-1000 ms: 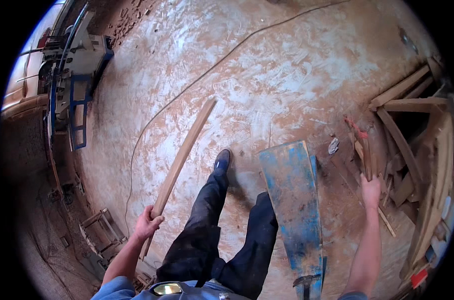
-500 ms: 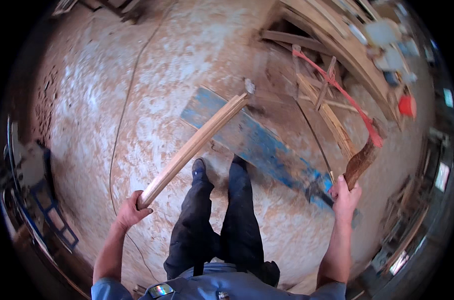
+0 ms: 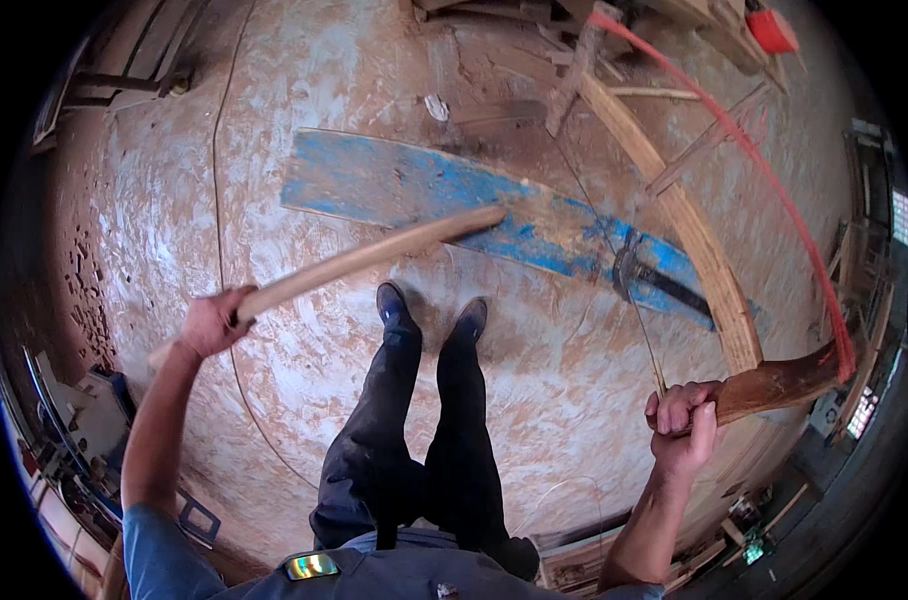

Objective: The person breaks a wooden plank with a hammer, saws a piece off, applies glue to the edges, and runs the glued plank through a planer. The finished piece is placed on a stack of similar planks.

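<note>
My left hand [image 3: 214, 322] is closed around a long wooden strip [image 3: 364, 254], whose far end reaches over a worn blue board [image 3: 354, 172] on the floor. My right hand [image 3: 686, 425] grips a wooden frame saw [image 3: 674, 205] by the lower end of its dark, curved side arm [image 3: 779, 388]. A twisted red cord [image 3: 744, 145] spans the saw's outer side, and its thin blade [image 3: 624, 285] runs along the inner side above the board. On the board lies a dark-headed tool [image 3: 664, 280] with a black handle; its exact kind is unclear.
A red container [image 3: 772, 33] and stacked timber sit at the far right. A cable [image 3: 219, 170] runs along the floor at the left. Wooden frames [image 3: 124, 75] stand at the far left, with scattered chips [image 3: 86, 290] nearer. My shoes [image 3: 392, 302] are just before the board.
The strip has swung lower and left with my left hand, which now grips it farther from its end. The saw has turned outward to the right. The view has shifted.
</note>
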Motion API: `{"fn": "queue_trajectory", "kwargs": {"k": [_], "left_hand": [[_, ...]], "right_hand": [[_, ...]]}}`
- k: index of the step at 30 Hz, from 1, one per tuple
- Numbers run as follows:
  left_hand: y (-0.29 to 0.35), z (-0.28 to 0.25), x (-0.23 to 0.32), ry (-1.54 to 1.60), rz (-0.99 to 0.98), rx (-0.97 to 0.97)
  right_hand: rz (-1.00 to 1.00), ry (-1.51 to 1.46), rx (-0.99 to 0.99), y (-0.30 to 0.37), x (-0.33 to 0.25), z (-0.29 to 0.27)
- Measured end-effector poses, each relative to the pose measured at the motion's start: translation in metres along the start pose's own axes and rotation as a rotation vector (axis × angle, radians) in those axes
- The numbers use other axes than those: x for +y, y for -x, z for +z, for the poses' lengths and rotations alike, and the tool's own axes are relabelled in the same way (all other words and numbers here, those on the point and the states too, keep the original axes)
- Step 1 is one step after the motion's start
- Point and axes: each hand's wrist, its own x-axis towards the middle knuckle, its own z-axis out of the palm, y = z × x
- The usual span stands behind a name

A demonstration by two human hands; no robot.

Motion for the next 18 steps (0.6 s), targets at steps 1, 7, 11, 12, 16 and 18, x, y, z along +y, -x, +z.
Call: {"fn": "queue_trajectory", "kwargs": {"k": [1, 7, 11, 12, 16, 18], "left_hand": [[-0.019, -0.005, -0.005, -0.028, 0.045, 0.035], [-0.131, -0.021, -0.034, -0.446, 0.014, 0.274], [-0.18, -0.041, -0.013, -0.556, 0.074, 0.326], [-0.189, -0.039, -0.012, -0.569, 0.09, 0.344], [-0.216, -0.02, 0.016, -0.662, 0.184, 0.443], [-0.221, -0.009, 0.068, -0.547, 0.237, 0.418]], "right_hand": [[-0.012, -0.023, -0.02, 0.002, 0.005, -0.003], [-0.051, -0.143, -0.127, 0.008, 0.031, -0.009], [-0.065, -0.239, -0.105, 0.017, 0.048, -0.004], [-0.061, -0.255, -0.108, 0.02, 0.051, -0.002], [-0.066, -0.282, -0.073, 0.031, 0.063, -0.001], [-0.031, -0.33, -0.023, 0.036, 0.065, -0.004]]}}
